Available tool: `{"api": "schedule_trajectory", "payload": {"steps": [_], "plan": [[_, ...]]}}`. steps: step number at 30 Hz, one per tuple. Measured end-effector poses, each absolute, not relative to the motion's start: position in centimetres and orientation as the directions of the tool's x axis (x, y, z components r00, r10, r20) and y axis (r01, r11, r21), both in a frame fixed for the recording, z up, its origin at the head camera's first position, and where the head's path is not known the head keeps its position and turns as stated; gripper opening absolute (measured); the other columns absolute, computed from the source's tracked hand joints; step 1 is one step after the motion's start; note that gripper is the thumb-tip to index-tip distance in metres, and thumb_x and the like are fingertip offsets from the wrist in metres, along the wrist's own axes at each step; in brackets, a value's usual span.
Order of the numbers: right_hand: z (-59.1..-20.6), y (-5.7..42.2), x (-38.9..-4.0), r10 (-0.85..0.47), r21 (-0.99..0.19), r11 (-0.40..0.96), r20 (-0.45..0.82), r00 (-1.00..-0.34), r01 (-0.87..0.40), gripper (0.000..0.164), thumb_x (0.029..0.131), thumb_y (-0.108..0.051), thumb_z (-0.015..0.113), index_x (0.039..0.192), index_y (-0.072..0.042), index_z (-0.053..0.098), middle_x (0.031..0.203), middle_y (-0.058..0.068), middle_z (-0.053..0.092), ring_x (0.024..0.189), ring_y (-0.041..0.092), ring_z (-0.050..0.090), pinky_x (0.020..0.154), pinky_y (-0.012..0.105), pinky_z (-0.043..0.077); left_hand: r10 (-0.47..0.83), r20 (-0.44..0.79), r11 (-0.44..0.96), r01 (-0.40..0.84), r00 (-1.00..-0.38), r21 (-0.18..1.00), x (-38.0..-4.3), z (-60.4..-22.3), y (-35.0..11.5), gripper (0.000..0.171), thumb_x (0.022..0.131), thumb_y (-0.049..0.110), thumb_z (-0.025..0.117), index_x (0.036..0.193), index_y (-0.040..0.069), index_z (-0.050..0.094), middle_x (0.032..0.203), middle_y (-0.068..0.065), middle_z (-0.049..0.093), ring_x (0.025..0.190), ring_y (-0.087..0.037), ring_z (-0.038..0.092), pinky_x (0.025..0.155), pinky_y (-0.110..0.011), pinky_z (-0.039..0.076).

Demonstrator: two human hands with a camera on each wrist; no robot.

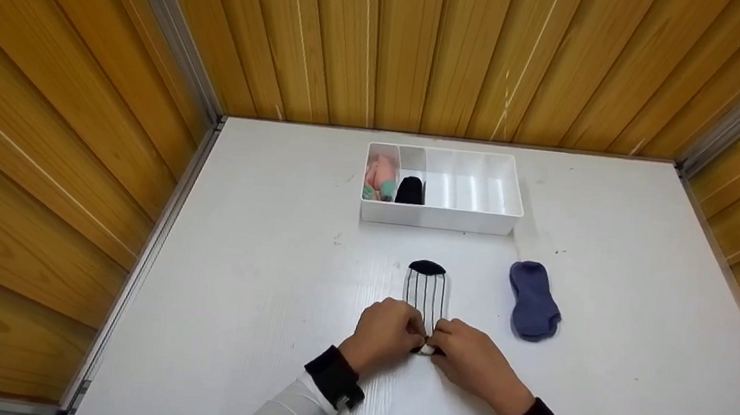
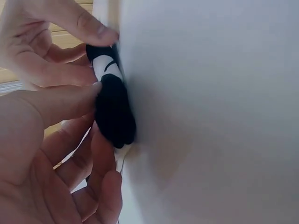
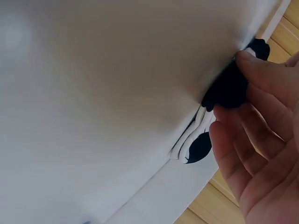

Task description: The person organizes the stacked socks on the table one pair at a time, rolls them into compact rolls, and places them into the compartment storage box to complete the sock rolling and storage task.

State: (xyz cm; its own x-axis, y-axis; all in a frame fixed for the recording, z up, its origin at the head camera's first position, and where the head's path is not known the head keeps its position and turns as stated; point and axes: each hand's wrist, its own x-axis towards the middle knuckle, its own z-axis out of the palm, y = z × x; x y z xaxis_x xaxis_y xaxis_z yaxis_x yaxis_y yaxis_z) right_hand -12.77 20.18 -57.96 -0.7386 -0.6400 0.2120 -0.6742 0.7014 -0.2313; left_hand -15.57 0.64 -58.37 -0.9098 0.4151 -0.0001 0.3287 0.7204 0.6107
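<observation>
A white sock with black stripes and a black end point(image 1: 425, 292) lies lengthwise on the white table, its far part flat. At its near end, my left hand point(image 1: 388, 330) pinches one side between thumb and fingers. Opposite it, my right hand point(image 1: 478, 360) pinches the other side, the two hands' fingertips almost meeting. In the left wrist view, the near end appears as a rolled black bundle point(image 2: 114, 112) with a white patch between the hands. The right wrist view shows my thumb on the black fabric point(image 3: 229, 88), the striped part stretching away beyond it.
A folded purple-blue sock point(image 1: 532, 300) lies to the right of my hands. Farther back stands a white divided box point(image 1: 441, 218), with pink and green socks point(image 1: 381, 176) in its leftmost compartment and a black sock point(image 1: 410, 190) beside them. Wood-patterned walls point(image 1: 407, 46) enclose the table.
</observation>
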Motion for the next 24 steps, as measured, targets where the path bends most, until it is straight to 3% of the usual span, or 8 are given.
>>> {"api": "schedule_trajectory", "payload": {"steps": [3,8,13,16,21,24], "plan": [[-58.2,20.1,-13.1,-0.626,-0.271,0.706,0.192,-0.756,-0.654,0.015,0.075,-0.01,0.086,0.085,-0.015,0.075,0.086,-0.006,0.062,0.076,0.011,0.057,0.065,0.027,0.051,0.434,0.058,0.747,0.396,-0.899,0.535,-15.1,-58.5,0.7,0.009,0.08,0.022,0.082,0.075,0.027,0.075,0.07,0.017,0.066,0.065,-0.001,0.059,0.055,-0.019,0.042],[-58.3,20.1,-13.6,-0.618,-0.345,0.692,0.174,-0.767,-0.635,0.013,0.077,-0.01,0.083,0.087,-0.015,0.077,0.089,-0.005,0.069,0.082,0.012,0.064,0.07,0.03,0.054,0.507,0.209,0.798,0.547,-0.836,0.252,-13.6,-58.2,0.9,0.009,0.078,0.029,0.083,0.073,0.026,0.075,0.072,0.01,0.064,0.065,-0.011,0.063,0.054,-0.025,0.044],[-58.2,20.6,-14.0,-0.601,-0.399,0.693,0.14,-0.787,-0.6,0.013,0.08,-0.009,0.081,0.089,-0.017,0.079,0.091,-0.007,0.071,0.085,0.013,0.064,0.074,0.033,0.055,0.518,0.244,0.828,0.552,-0.82,0.095,-12.9,-58.1,1.5,0.015,0.076,0.038,0.084,0.075,0.025,0.076,0.075,0.008,0.065,0.065,-0.014,0.062,0.054,-0.027,0.046],[-58.0,20.7,-13.9,-0.608,-0.373,0.688,0.173,-0.775,-0.623,0.012,0.079,-0.01,0.083,0.088,-0.016,0.077,0.087,-0.007,0.069,0.081,0.011,0.06,0.072,0.03,0.052,0.508,0.235,0.823,0.547,-0.829,0.152,-13.1,-58.3,1.8,0.01,0.079,0.031,0.083,0.076,0.025,0.076,0.074,0.008,0.065,0.065,-0.011,0.062,0.054,-0.024,0.046],[-57.7,20.1,-13.1,-0.65,-0.192,0.668,0.32,-0.689,-0.719,0.02,0.072,-0.009,0.087,0.083,-0.015,0.071,0.082,-0.006,0.06,0.074,0.013,0.05,0.064,0.026,0.046,0.481,0.119,0.772,0.484,-0.868,0.412,-14.2,-58.0,1.4,0.012,0.08,0.02,0.081,0.069,0.023,0.075,0.068,0.012,0.064,0.061,-0.004,0.056,0.051,-0.021,0.039],[-57.7,19.8,-12.9,-0.645,-0.137,0.683,0.349,-0.68,-0.718,0.021,0.071,-0.009,0.088,0.08,-0.015,0.07,0.081,-0.005,0.057,0.072,0.014,0.048,0.062,0.026,0.045,0.461,0.046,0.75,0.417,-0.886,0.514,-15.0,-57.6,1.1,0.008,0.077,0.017,0.08,0.074,0.024,0.08,0.071,0.015,0.07,0.064,-0.003,0.057,0.053,-0.02,0.04]]}}
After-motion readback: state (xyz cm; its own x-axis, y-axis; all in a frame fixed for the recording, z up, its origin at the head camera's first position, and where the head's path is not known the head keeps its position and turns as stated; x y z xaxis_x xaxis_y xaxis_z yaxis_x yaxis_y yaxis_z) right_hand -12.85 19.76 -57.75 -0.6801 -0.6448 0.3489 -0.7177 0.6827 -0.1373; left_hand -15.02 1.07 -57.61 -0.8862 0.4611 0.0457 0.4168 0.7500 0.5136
